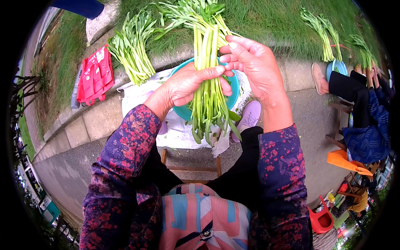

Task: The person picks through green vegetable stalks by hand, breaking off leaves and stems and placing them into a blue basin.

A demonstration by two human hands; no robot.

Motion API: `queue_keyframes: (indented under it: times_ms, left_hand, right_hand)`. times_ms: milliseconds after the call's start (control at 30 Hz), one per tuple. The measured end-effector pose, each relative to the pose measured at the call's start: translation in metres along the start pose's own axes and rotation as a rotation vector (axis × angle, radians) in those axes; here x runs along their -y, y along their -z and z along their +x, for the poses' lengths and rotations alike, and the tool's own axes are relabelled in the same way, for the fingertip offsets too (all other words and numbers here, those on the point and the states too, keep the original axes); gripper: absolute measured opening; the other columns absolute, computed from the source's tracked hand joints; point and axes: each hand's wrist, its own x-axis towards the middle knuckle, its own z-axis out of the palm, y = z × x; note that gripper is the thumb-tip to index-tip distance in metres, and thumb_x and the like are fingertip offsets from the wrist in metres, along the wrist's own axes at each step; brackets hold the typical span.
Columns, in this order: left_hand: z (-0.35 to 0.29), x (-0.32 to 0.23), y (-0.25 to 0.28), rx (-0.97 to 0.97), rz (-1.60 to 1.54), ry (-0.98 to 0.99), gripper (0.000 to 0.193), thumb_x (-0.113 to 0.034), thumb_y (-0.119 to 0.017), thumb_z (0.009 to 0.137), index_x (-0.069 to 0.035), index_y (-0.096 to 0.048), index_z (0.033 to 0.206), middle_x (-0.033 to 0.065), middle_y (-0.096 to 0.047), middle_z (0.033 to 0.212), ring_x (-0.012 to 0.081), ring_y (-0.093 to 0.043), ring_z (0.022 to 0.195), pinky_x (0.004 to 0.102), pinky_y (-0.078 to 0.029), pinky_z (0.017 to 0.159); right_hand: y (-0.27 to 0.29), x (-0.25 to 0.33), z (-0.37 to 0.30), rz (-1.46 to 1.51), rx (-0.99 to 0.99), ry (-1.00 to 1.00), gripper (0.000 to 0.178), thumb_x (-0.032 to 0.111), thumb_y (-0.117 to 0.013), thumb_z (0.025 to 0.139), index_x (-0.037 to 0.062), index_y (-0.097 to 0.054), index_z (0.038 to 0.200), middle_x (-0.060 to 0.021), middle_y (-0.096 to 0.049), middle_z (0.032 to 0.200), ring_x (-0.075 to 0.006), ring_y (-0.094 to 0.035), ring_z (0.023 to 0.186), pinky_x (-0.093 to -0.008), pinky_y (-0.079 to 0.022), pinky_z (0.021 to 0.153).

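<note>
Simply smooth, slender green stems [206, 95]

Smooth, glossy stems [207, 95] fill the left grip [187, 84]; under it, a smooth plastic basin [182, 111] and crumpled matt cloth [134, 98]; left of it, rough concrete kerb [100, 118].

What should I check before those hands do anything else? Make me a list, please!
1. Left hand gripping the green stalks: ok, thumb across them.
2. Right hand touching the stalks: cannot tell, it is right beside them.
3. Teal basin below the stalks: ok.
4. Leafy ends over the basin: not ok, in this view they reach past its near rim.
5. White cloth under the basin: ok.
</note>
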Motion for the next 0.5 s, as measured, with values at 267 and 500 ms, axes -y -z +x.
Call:
queue_keyframes:
  times_ms: [267,500]
  left_hand:
    - [-0.004,-0.024,0.035,-0.074,-0.378,-0.292,0.036,-0.015,-0.053,0.091,0.005,-0.048,0.120,0.0225,-0.049,0.127,0.0332,-0.048,0.119,0.0432,-0.037,0.104]
    - [-0.012,-0.038,0.047,-0.090,-0.450,-0.485,0.055,-0.011,-0.053,0.090,-0.007,-0.028,0.139,0.0224,-0.040,0.135,0.0340,-0.040,0.126,0.0452,-0.037,0.103]
  right_hand:
    - [0.018,0.008,-0.001,-0.182,-0.142,0.111,0.018,0.014,-0.054,0.090,0.0003,-0.065,0.095,-0.0029,-0.063,0.081,-0.0067,-0.055,0.068,-0.0212,-0.044,0.062]
    - [0.022,0.010,-0.006,-0.252,-0.134,0.108,0.018,0.013,-0.060,0.087,-0.0032,-0.065,0.092,-0.0044,-0.064,0.080,-0.0080,-0.056,0.071,-0.0224,-0.047,0.068]
